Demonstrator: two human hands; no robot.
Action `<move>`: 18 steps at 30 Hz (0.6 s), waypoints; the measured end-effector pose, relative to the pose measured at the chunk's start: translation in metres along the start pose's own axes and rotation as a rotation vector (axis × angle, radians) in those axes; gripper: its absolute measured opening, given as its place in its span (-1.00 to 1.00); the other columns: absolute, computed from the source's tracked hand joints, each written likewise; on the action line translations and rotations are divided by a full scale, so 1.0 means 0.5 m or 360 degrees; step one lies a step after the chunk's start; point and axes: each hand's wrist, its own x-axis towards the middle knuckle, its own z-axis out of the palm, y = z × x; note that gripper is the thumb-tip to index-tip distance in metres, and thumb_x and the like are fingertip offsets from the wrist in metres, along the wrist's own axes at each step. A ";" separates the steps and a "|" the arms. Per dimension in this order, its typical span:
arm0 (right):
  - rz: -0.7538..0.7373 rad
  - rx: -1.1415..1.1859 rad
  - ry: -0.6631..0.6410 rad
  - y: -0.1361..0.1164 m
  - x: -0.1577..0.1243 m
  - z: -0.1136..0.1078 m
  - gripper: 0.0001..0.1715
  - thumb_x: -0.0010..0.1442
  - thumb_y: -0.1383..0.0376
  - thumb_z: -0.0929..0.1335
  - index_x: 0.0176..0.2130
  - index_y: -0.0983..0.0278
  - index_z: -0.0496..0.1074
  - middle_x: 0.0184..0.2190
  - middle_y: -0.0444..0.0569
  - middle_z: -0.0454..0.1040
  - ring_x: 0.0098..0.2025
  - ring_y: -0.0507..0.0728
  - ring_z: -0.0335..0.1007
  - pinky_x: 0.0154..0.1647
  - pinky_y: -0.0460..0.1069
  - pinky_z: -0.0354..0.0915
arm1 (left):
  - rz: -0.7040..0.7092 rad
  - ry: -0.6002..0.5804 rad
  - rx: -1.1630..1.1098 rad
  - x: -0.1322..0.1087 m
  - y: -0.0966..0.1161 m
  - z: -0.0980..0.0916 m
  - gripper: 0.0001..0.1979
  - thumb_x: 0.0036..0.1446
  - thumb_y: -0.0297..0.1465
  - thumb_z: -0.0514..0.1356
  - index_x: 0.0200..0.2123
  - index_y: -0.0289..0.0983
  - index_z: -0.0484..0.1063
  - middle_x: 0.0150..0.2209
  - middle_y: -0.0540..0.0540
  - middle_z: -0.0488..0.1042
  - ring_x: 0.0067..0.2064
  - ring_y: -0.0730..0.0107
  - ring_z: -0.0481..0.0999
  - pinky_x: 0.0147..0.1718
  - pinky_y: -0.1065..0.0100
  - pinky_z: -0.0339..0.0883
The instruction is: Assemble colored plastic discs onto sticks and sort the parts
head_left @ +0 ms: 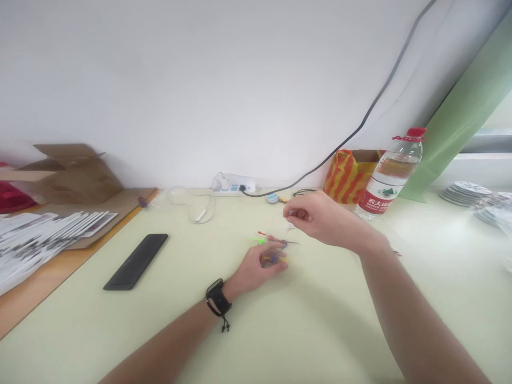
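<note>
My left hand [254, 269], with a black watch [217, 296] on its wrist, rests low over the table. Its fingers and thumb curl round a cluster of small coloured plastic pieces [274, 259], blue and yellow ones between them. A red arrow-tipped piece [267, 236] and a bright green piece [261, 241] poke out beyond the fingers, and a thin dark point sticks out to the right. Above and to the right, my right hand [314, 216] is raised with fingertips pinched together. Whatever it pinches is too small to name. A faint pale curved bit shows just beneath it.
A black flat case [136, 261] lies left on the table [192, 341]. Behind are a power strip [234, 185], a white cable [200, 216] and a small round tin [272, 198]. A water bottle [390, 176] and striped bag [344, 178] stand right; cardboard box [80, 170] and papers [52, 234] left.
</note>
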 end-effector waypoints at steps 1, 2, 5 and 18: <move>-0.0012 -0.0037 0.0005 -0.001 0.001 0.002 -0.76 0.28 0.35 0.25 -0.44 0.21 0.34 -0.49 -0.10 0.38 -0.44 0.08 0.24 -0.48 -0.02 0.08 | 0.0017 0.0007 0.0010 0.000 -0.001 0.000 -0.51 0.15 -0.21 0.40 0.12 -0.21 0.52 0.03 -0.23 0.60 0.10 0.07 0.55 0.05 0.13 0.47; -0.0025 -0.0070 0.0017 -0.001 0.001 0.004 -0.73 0.29 0.36 0.23 -0.45 0.22 0.34 -0.48 -0.09 0.37 -0.43 0.09 0.24 -0.45 -0.01 0.08 | 0.0033 0.0014 0.0017 0.000 -0.001 0.001 -0.53 0.16 -0.21 0.39 0.11 -0.21 0.53 0.05 -0.23 0.59 0.12 0.06 0.54 0.07 0.13 0.46; -0.0024 -0.0093 0.0050 -0.001 0.003 0.010 -0.75 0.30 0.39 0.22 -0.36 0.21 0.40 -0.41 -0.06 0.42 -0.38 0.10 0.27 -0.40 -0.01 0.11 | 0.0060 0.0039 0.0013 0.001 0.000 0.001 -0.55 0.15 -0.21 0.39 0.09 -0.21 0.55 0.06 -0.21 0.57 0.11 0.07 0.53 0.07 0.13 0.45; -0.0088 -0.0350 -0.0148 -0.020 0.009 0.027 -0.68 0.24 0.51 0.23 -0.51 0.25 0.27 -0.47 -0.07 0.37 -0.38 0.09 0.23 -0.44 0.01 -0.04 | 0.0058 0.0067 -0.0029 0.004 0.004 0.001 -0.55 0.13 -0.17 0.40 0.04 -0.25 0.58 0.09 -0.24 0.52 0.00 0.11 0.54 0.00 0.17 0.45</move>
